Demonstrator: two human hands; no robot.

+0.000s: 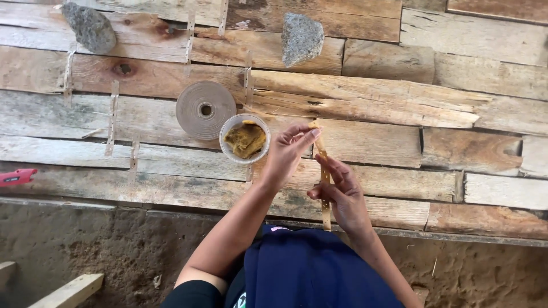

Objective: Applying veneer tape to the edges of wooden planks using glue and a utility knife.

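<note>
I hold a strip (324, 171) between my left hand (287, 153) and right hand (341, 197), above the plank table (468, 131). Left of my left hand sits a cup (245, 138), touching a tape roll (205, 109) further left. Two stones (301, 37) lie beyond.

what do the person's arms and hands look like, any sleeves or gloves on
Both hands are bare: no gloves, and no rings or watch that I can make out. The left hand and right hand lead into forearms that are uncovered down to the elbows. At the left upper arm a short black sleeve shows. The right upper arm is hidden behind dark blue cloth at the person's front.
</note>
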